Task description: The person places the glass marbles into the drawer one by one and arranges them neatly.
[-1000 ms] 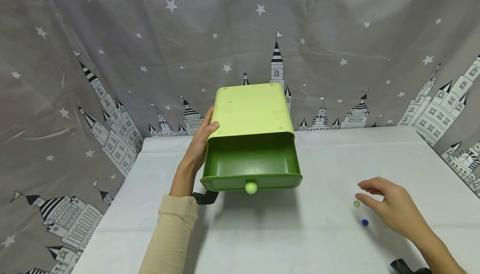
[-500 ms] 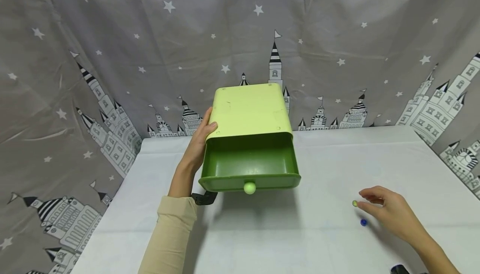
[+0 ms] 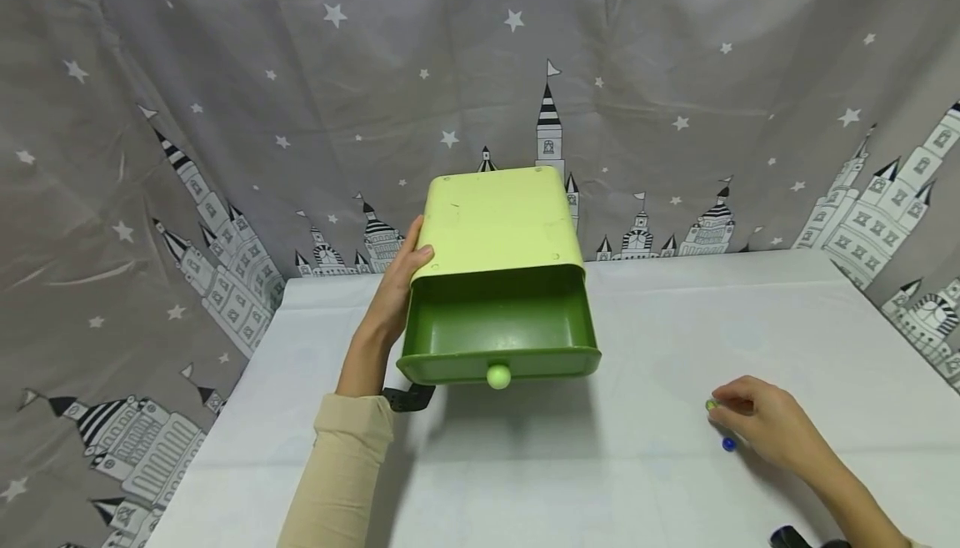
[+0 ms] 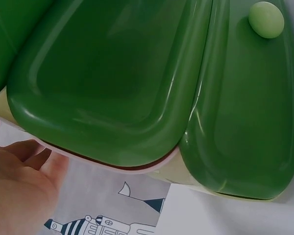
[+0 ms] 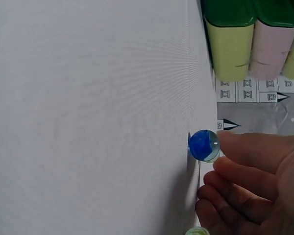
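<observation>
Two hands are well apart: the left hand (image 3: 388, 302) rests against the side of the drawer unit (image 3: 501, 218), fingers loosely extended, while the right hand (image 3: 771, 424) pinches a green marble (image 3: 711, 405) at the white table (image 3: 637, 481), how firmly being hard to tell. Just beside those fingertips sits a blue marble (image 3: 729, 444), with another greenish marble (image 5: 197, 231) at the right wrist view's lower edge. Beyond the pulled-out green drawer (image 3: 551, 364) and its knob (image 3: 498, 377) hangs a grey castle-printed curtain (image 3: 360, 81).
</observation>
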The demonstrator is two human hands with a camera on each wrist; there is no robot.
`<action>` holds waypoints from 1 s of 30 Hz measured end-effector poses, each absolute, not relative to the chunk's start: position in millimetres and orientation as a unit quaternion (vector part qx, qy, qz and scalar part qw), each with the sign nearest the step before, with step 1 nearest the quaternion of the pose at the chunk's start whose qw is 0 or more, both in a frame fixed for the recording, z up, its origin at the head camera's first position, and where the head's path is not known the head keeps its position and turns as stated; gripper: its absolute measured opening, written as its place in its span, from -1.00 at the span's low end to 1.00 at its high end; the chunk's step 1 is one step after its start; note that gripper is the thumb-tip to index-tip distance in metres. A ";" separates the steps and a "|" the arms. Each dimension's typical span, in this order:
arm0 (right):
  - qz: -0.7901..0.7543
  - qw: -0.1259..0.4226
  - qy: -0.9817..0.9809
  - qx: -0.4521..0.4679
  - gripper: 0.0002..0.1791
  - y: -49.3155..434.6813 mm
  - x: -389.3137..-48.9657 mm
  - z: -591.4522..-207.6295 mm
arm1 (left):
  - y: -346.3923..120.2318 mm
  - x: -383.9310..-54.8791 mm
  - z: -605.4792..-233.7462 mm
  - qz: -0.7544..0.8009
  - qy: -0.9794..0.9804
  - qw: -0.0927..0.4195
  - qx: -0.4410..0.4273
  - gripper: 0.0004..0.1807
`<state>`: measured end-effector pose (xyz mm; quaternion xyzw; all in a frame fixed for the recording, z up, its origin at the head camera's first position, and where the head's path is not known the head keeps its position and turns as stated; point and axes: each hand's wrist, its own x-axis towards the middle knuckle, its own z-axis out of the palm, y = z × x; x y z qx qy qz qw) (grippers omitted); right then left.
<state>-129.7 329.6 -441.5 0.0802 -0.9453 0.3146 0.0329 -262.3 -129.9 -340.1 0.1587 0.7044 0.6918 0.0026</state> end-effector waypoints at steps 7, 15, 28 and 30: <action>0.307 0.039 -0.947 0.088 -0.77 328.4 -130.1 -446.2 | -130.6 -261.8 -341.3 0.691 0.707 0.001 0.151 -0.20; 0.292 0.060 -0.950 0.087 -0.85 325.9 -129.0 -448.7 | -129.5 -262.5 -340.8 0.689 0.709 0.002 0.151 -0.21; 0.282 0.063 -0.955 0.073 -0.89 325.7 -128.4 -447.4 | -129.4 -260.6 -340.1 0.697 0.701 0.000 0.150 -0.19; 0.284 0.060 -0.954 0.070 -0.89 326.1 -128.5 -447.4 | -129.0 -260.8 -339.9 0.699 0.699 0.000 0.153 -0.19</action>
